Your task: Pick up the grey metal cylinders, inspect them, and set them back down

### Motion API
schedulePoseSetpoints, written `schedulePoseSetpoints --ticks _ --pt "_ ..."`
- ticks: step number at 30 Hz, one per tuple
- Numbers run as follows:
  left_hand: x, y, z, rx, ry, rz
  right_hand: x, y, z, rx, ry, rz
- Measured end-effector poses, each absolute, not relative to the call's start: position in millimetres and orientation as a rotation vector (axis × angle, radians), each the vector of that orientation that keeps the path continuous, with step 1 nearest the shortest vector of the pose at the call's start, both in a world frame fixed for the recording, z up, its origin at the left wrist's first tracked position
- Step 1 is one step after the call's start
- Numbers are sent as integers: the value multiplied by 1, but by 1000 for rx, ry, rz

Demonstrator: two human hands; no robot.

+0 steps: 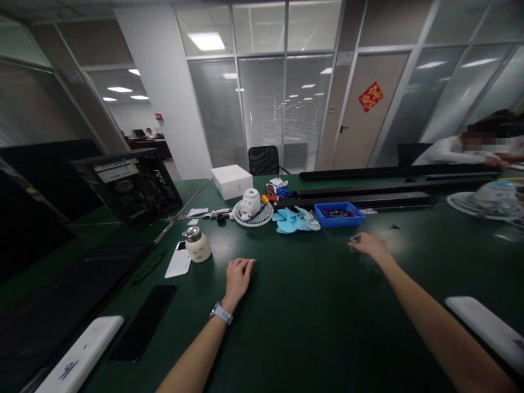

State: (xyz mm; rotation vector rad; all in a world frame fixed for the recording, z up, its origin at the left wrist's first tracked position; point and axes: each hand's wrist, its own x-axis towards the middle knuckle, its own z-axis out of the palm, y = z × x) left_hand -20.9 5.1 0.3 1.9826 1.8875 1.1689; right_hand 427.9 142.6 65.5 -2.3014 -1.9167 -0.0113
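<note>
My left hand (238,279) rests on the dark green tabletop (303,305), fingers loosely bent and slightly apart, with nothing visible in them. A watch (221,313) is on that wrist. Farther right and forward, my right hand (371,246) has its fingers closed on a small round grey metallic object (355,239) at the table surface; its exact kind is unclear. A cream jar-shaped bottle (198,246) with a silver top stands left of my left hand. Beyond both hands lie light blue fan blades (295,220) and a blue tray (339,216) with wires in it.
A white fan head with its grille (252,212) and a white box (232,182) are farther back. Long black bars (393,173) lie across the far side. An opened computer case (130,183), a black phone (144,323) and white bars flank the left. A person (444,150) sits far right.
</note>
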Motion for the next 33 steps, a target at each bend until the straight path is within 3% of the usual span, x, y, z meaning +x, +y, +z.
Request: schedulePoseSetpoints --ticks 3,5,9,14,19,33 --pt "-20 4 1 1966 1879 1196 426 141 67 -2394 -1906 63" --pt "-20 4 1 1938 1881 1248 413 132 69 -2355 -1864 -78" --pt "-21 6 1 1790 1940 1418 338 91 68 -1750 -1913 -361" --pt "-22 7 1 1523 2035 1560 206 35 41 -1134 -2261 284" --pt "-22 6 2 1446 1993 1596 150 28 17 -1162 -2246 409" --pt "-23 8 1 1314 1953 1601 145 36 15 -1139 -2334 338"
